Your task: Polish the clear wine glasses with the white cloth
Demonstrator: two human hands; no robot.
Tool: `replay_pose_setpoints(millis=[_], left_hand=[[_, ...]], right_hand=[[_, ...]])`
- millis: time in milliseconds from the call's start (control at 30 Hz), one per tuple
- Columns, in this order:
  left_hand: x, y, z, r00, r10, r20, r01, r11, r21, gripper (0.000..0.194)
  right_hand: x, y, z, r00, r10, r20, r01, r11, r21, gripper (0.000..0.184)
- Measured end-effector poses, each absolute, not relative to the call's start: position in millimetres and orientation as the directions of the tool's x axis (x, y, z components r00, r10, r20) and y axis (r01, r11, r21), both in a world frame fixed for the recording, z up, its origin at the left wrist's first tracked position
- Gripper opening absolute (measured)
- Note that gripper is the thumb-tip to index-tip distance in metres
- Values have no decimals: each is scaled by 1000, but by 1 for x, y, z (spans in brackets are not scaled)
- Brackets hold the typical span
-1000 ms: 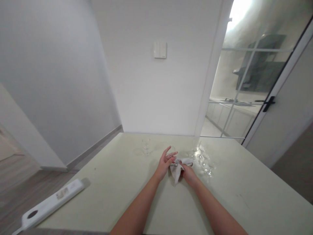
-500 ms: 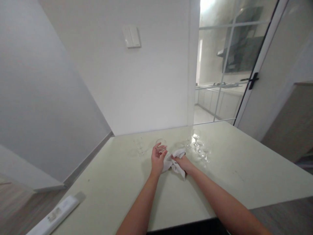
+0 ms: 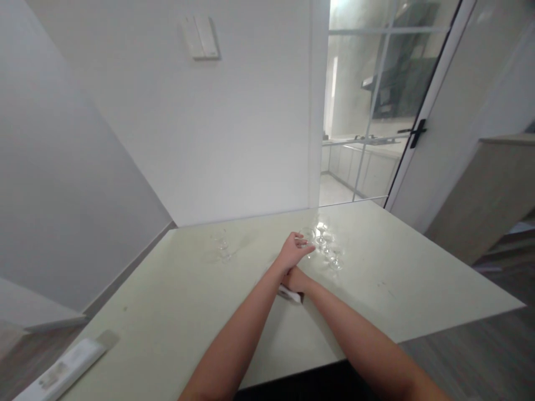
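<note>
My left hand (image 3: 293, 252) reaches across to the right with its fingers closed round a clear stemmed glass (image 3: 308, 234). The glass is right beside several other clear stemmed glasses (image 3: 330, 249), and I cannot tell whether they touch. Below my left wrist, my right hand (image 3: 297, 280) is closed on a white cloth (image 3: 291, 294), mostly hidden under the hand and the crossing forearm. Another clear glass or two (image 3: 223, 248) stand apart on the left, hard to make out against the pale top.
The pale green table (image 3: 175, 312) runs up to the white wall. A white power strip (image 3: 69, 367) lies at its near left edge. A glass-paned door with a black handle (image 3: 417, 132) stands behind the table's right side, and a wall switch (image 3: 200, 38) is above.
My left hand has carried the glass rightward to the group of glasses, crossing over my right hand. The cloth is now bunched lower under my right hand. The view has shifted slightly right.
</note>
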State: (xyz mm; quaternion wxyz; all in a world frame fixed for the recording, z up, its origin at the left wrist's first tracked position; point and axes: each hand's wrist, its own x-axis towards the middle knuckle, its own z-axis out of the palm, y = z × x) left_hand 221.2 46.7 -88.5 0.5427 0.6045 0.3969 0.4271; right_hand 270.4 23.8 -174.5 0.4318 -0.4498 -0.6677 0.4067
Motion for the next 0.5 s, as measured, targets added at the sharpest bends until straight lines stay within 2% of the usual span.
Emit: replay_pose_setpoints(millis=[67, 267, 400, 500], left_hand=[[227, 51, -88, 341, 938, 59, 76, -90, 993, 56], [224, 54, -88, 421, 906, 38, 167, -119, 979, 57], [220, 57, -91, 422, 903, 80, 254, -203, 946, 58], [220, 63, -96, 415, 903, 111, 330, -263, 907, 60]], right_hand=[[270, 26, -175, -247, 943, 224, 355, 304, -884, 16], [266, 31, -181, -225, 955, 192, 494, 281, -823, 25], [267, 32, -184, -232, 957, 177, 496, 272, -825, 35], [266, 32, -184, -215, 951, 220, 466, 298, -833, 36]])
